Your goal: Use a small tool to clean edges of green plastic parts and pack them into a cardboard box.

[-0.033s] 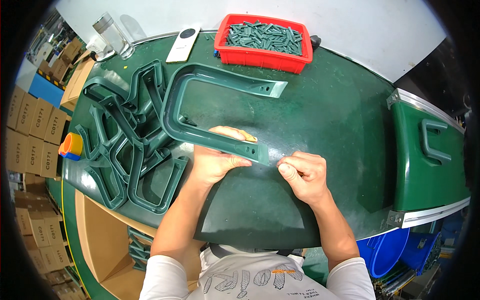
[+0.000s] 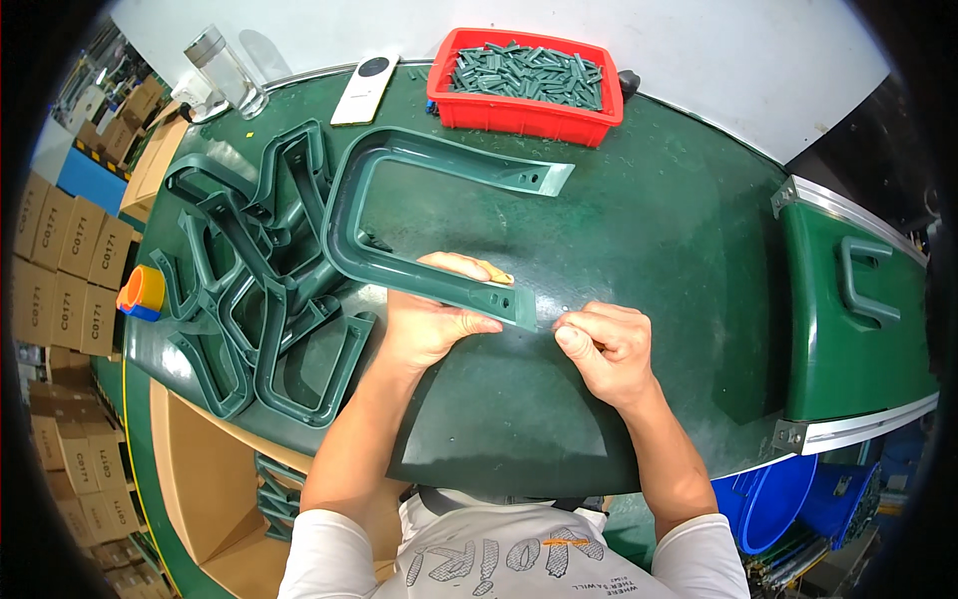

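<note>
One U-shaped green bracket (image 2: 342,215) held in the left hand (image 2: 424,324), gripped by its near arm close to the end, thumb on the near side, fingers on the far side; mouth of the U facing right, far arm stretching above the green tabletop (image 2: 699,250); right hand (image 2: 607,351) curled in, thumb against the bent forefinger, just beside the bracket's near tip; impossible to tell if pinching anything small.

Near edge of the tabletop close to the torso; far edge curving along the white wall (image 2: 699,60); right end bordered by a green panel (image 2: 848,359) between metal rails; widest room for moving to the right of the right hand, as far as that panel; more room between the bracket's far arm and the red bin (image 2: 529,117) of small green strips (image 2: 529,75); tighter at left, with a heap of green brackets (image 2: 239,243) right by the curve of the U, touching or apart unclear; white phone (image 2: 365,92) farther off, left of the bin.

Compared with the earlier frame, same grip, same curl of the right hand, same bracket position; heap, phone and bin likewise unmoved.
</note>
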Demonstrator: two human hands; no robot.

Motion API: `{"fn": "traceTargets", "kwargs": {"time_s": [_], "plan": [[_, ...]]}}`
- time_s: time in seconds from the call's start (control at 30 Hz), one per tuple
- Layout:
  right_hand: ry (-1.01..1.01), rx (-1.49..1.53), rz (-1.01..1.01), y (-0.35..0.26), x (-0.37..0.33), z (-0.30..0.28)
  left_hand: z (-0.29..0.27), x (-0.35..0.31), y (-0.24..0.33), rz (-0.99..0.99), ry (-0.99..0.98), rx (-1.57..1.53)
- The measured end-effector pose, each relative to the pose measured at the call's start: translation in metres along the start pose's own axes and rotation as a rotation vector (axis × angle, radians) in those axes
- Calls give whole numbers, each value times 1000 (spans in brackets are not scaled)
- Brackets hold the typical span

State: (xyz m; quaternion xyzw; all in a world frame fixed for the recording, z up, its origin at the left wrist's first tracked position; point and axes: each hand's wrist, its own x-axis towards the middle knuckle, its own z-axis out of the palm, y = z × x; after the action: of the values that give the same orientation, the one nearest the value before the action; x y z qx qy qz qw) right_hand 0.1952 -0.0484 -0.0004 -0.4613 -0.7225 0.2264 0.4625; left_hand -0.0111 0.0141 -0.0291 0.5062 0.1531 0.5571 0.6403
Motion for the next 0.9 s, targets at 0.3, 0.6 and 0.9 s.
{"fn": "traceTargets", "kwargs": {"time_s": [0.3, 0.6, 0.9], "plan": [[113, -72, 22, -1, 1, 2, 9, -5, -3, -82, 4, -14], [114, -150, 192, 6, 5, 1, 31, -7, 1, -60, -166, 105], [-229, 597, 605, -16, 1, -17, 11, -6, -4, -112, -26, -45]]}}
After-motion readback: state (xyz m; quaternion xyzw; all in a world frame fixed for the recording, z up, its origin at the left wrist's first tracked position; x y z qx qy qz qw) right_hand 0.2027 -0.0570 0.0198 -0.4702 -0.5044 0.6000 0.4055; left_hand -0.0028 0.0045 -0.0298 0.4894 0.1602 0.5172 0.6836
